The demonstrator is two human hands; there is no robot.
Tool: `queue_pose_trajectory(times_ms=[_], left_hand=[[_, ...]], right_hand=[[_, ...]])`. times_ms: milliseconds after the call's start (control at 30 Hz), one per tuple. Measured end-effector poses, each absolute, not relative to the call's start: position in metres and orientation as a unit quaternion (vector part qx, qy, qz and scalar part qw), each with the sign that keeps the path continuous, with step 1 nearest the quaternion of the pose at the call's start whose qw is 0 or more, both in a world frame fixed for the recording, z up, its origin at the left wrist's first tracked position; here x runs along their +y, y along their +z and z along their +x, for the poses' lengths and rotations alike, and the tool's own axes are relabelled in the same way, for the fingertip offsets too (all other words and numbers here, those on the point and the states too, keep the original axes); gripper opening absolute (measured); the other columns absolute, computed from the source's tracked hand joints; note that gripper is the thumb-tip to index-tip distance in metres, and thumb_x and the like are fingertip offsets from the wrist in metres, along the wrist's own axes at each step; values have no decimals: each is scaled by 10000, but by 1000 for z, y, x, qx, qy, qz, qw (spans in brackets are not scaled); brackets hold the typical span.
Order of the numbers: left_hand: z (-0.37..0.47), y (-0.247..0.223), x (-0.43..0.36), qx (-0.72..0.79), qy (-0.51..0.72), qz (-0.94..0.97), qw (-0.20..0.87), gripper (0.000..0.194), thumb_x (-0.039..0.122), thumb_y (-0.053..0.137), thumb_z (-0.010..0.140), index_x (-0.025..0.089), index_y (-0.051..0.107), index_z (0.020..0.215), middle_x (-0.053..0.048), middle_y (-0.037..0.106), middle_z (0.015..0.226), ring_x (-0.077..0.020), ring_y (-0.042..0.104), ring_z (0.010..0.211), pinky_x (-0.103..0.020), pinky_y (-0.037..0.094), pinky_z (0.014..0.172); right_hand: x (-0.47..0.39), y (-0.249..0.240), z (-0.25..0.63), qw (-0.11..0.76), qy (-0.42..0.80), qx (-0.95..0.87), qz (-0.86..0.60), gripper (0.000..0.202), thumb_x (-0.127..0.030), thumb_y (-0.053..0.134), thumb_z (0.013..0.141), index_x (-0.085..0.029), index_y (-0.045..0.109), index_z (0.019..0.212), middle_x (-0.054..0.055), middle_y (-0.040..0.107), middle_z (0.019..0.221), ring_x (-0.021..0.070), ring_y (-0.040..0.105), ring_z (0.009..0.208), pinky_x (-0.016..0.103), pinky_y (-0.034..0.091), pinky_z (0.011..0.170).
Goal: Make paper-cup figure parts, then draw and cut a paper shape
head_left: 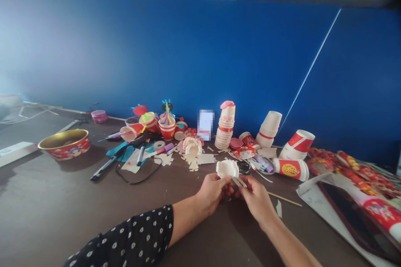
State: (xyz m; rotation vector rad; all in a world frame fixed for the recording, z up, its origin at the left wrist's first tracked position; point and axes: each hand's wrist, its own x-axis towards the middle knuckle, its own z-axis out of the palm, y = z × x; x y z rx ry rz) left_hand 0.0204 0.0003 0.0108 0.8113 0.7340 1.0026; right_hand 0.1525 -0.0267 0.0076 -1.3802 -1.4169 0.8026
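Note:
Near the middle of the dark table, my left hand (214,192) pinches a white, cup-shaped paper piece with a wavy rim (227,168). My right hand (255,196) is close beside it, its fingers closed on a narrow white paper strip (239,182) that meets the piece's lower right edge. Whether the strip is joined to the piece, I cannot tell. Just beyond my hands lie a figure-shaped paper cutout (193,162) and a similar wavy-rimmed paper piece (191,147).
A tall stack of paper cups (224,135) stands behind my hands. Decorated red cups (167,128), markers (140,155) and a gold-lined red bowl (65,144) are to the left. A tipped cup (290,170), a wooden stick (285,199) and a dark tablet (357,217) lie right.

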Motion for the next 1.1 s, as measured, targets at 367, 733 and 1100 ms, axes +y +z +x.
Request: queue_pose_trajectory(times_ms=[367,733,1100], left_hand=[[18,11,2,325,481,355,733,265,313,686,576,121,504,570,4,512,496,-71,467,441,-218,333,472],[17,13,6,333,498,336,727,225,259,686,594,116,513,581,11,511,509,-71,480,442,-208,346,470],[16,11,10,340,502,330,723,213,244,675,629,114,522,558,-1,517,501,-74,472,448,-212,346,475]], right_hand=[[-29,10,154,473,355,-573,-567,168,-173,490,692,-209,635,771,23,708,733,228,668,674,304,504,608],[-32,16,152,478,437,-544,-534,218,-263,624,659,-187,649,862,49,712,854,246,658,827,325,509,720],[-32,11,151,508,477,-488,-526,325,-359,717,578,-186,637,842,64,716,841,256,674,779,322,538,632]])
